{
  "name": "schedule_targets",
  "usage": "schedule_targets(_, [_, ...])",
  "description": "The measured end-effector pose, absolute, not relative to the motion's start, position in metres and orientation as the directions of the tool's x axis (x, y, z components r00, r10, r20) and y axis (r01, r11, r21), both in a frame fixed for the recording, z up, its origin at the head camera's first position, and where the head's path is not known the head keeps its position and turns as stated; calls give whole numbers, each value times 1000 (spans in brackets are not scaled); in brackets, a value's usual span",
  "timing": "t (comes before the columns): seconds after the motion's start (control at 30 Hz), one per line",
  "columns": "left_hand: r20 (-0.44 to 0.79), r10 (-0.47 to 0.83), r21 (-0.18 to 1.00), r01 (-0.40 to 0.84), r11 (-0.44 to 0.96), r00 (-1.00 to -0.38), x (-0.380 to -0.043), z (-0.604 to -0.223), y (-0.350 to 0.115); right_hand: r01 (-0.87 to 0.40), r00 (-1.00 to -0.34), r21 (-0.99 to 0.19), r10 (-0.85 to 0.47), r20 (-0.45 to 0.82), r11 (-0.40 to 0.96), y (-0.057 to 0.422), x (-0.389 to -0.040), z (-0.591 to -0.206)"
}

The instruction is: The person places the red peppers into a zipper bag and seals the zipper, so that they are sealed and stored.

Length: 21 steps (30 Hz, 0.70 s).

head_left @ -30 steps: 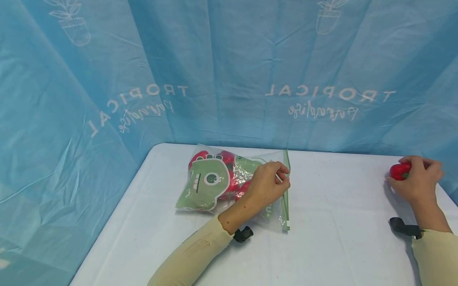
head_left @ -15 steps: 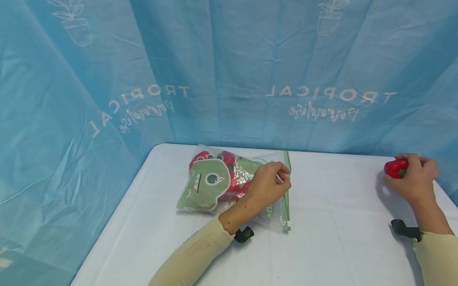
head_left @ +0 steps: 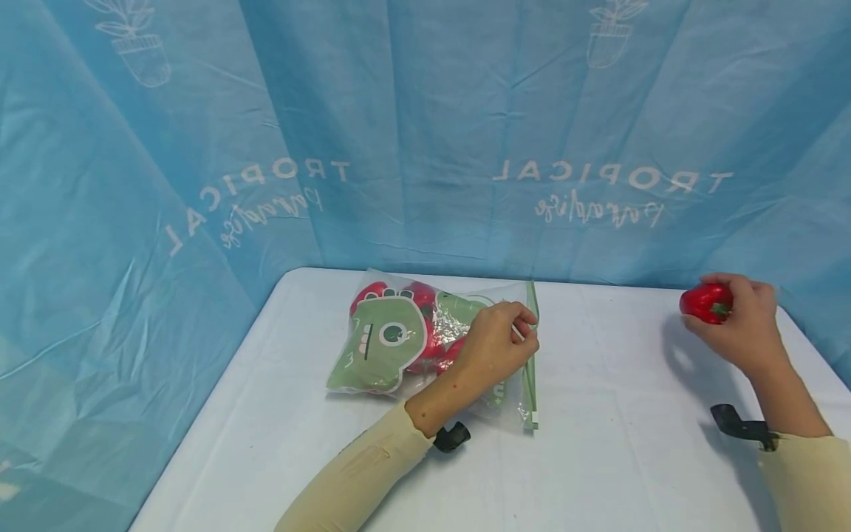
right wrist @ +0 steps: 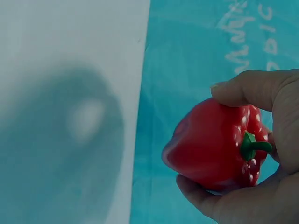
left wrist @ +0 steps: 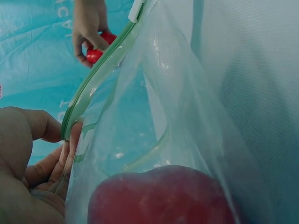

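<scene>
A clear zip bag (head_left: 379, 351) with a green cartoon print lies on the table, holding several red peppers (left wrist: 159, 198). My left hand (head_left: 497, 341) pinches the upper edge of its mouth; in the left wrist view the green zip strip (left wrist: 93, 77) curves away from the fingertips and the mouth gapes. Off to the right, my right hand (head_left: 747, 325) grips a red bell pepper (right wrist: 210, 144) with a green stem, thumb on one side and fingers on the other. Its shadow falls on the cloth apart from it, so the pepper is above the table.
A white cloth covers the table (head_left: 598, 443). Blue curtains (head_left: 445, 133) with white lettering hang behind and at the left side. A black wrist mount (head_left: 738, 425) sticks out from the right wrist, and another from the left (head_left: 452, 437).
My right hand has lifted the red bell pepper and carried it leftward from the table's right side. The left hand and the zip bag have stayed in place.
</scene>
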<state>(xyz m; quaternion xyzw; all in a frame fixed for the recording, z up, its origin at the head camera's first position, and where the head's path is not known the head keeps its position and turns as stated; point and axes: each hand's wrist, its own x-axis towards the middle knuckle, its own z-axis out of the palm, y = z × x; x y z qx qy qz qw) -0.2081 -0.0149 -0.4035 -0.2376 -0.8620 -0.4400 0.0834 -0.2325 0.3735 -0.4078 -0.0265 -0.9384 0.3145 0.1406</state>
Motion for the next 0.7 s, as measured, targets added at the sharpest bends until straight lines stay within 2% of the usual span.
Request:
schedule_targets(0.4, [362,345,714,496,495,-866,-209,-404,-16,-199,-954,-576,-24,297,793,340,-224,-391])
schedule_targets(0.7, [357,347,710,493,503,-867,-209,-404,-15,-175,-976,-622,-51,212,763,320,-219,-387])
